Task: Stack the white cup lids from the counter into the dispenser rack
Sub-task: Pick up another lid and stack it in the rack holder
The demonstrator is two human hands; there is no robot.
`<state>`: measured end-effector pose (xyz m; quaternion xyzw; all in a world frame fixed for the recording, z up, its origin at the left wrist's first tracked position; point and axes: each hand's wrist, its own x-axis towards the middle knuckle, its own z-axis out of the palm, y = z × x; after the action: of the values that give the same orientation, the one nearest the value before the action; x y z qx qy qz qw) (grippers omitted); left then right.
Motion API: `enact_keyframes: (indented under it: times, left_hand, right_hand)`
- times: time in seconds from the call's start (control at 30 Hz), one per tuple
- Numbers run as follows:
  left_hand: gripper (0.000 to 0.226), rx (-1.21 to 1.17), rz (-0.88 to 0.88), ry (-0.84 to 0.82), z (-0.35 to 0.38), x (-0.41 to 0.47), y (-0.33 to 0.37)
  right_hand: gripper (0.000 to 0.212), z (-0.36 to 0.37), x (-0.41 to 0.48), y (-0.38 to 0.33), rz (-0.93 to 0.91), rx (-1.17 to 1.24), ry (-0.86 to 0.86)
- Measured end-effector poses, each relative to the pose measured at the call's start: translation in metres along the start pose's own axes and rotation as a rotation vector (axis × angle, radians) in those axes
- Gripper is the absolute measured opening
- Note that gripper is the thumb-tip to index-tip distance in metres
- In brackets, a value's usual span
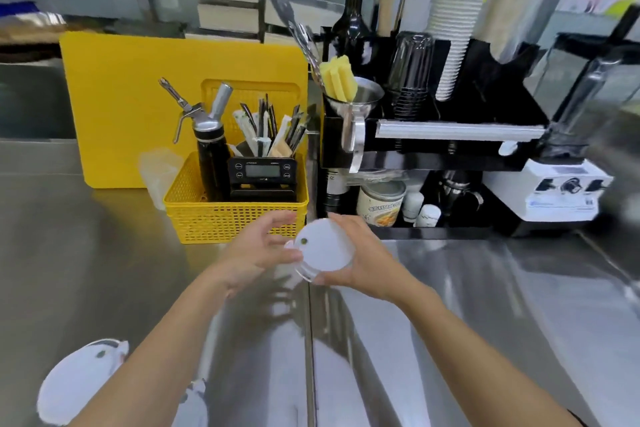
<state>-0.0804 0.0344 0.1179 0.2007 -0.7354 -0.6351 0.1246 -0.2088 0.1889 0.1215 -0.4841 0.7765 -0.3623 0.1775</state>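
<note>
- Nearest, a loose pile of white lids (81, 381) lay on the steel tabletop (485, 305) at lower left, partly behind the left forearm.
- Above the tabletop, the right hand (360, 253) held a short stack of white cup lids (323, 248), its fingers clamped round the rim; the left hand (258, 250) touched the stack's left edge, fingers spread apart.
- Just beyond stood a yellow basket (214, 215) — inside it a cream whipper (207, 139), a digital scale (262, 177) and wrapped straws (273, 132).
- Right of it, the black rack (450, 156) carried a metal funnel (360, 97) with a yellow sponge (337, 78), and cans and bottles beneath.
- Farthest, a column of white paper cups (457, 10) rose from the rack — a blender (568, 184) beside it.
</note>
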Motion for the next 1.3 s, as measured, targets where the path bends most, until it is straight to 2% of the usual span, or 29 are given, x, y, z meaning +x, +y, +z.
enact_keyframes:
  times: [0.07,0.17,0.23,0.3,0.4,0.53,0.6,0.77,0.83,0.93,1.03,1.1,1.2,1.3]
  left_hand:
    - [0.075,0.226,0.099,0.050,0.021,0.008,0.011]
    - [0.099,0.610,0.152,0.039,0.062,0.020,0.025]
    - [0.105,0.710,0.200,0.105,0.093,0.034,0.034]
    - [0.093,0.676,0.325,0.230,0.120,0.053,0.042]
    - [0.069,0.599,0.453,0.334,0.151,0.077,0.061]
    - [0.074,0.449,0.510,0.222,0.184,0.104,0.094]
    - [0.074,0.485,0.535,0.179,0.197,0.119,0.113]
    - [0.089,0.605,0.602,0.090,0.225,0.160,0.156]
    - [0.092,0.643,0.604,0.098,0.230,0.184,0.171]
    - [0.083,0.709,0.575,0.075,0.241,0.222,0.191]
    - [0.074,0.756,0.561,0.076,0.250,0.253,0.203]
    - [0.070,0.706,0.529,0.091,0.255,0.270,0.209]
    - [0.062,0.720,0.492,0.096,0.263,0.287,0.213]
    - [0.060,0.782,0.433,0.084,0.266,0.295,0.210]
  right_hand:
    - [0.086,-0.020,0.003,0.010,0.016,0.055,0.100]
    - [0.083,-0.048,0.009,0.028,-0.002,0.072,0.185]
    - [0.072,-0.068,0.009,0.036,-0.019,0.081,0.224]
    - [0.072,-0.090,0.007,0.044,-0.032,0.091,0.258]
    - [0.096,-0.129,0.001,0.060,-0.023,0.121,0.273]
    - [0.088,-0.190,-0.009,0.083,-0.098,0.146,0.253]
    - [0.077,-0.219,-0.013,0.093,-0.129,0.114,0.252]
    - [0.082,-0.277,-0.001,0.110,-0.139,0.062,0.386]
    - [0.081,-0.296,0.006,0.114,-0.129,0.010,0.413]
    - [0.058,-0.330,0.016,0.114,-0.120,0.039,0.371]
    - [0.049,-0.360,0.029,0.120,-0.130,0.039,0.346]
    - [0.055,-0.374,0.044,0.131,-0.077,-0.032,0.336]
    - [0.076,-0.384,0.070,0.150,0.001,-0.196,0.315]
    - [0.080,-0.385,0.086,0.163,0.051,-0.298,0.283]
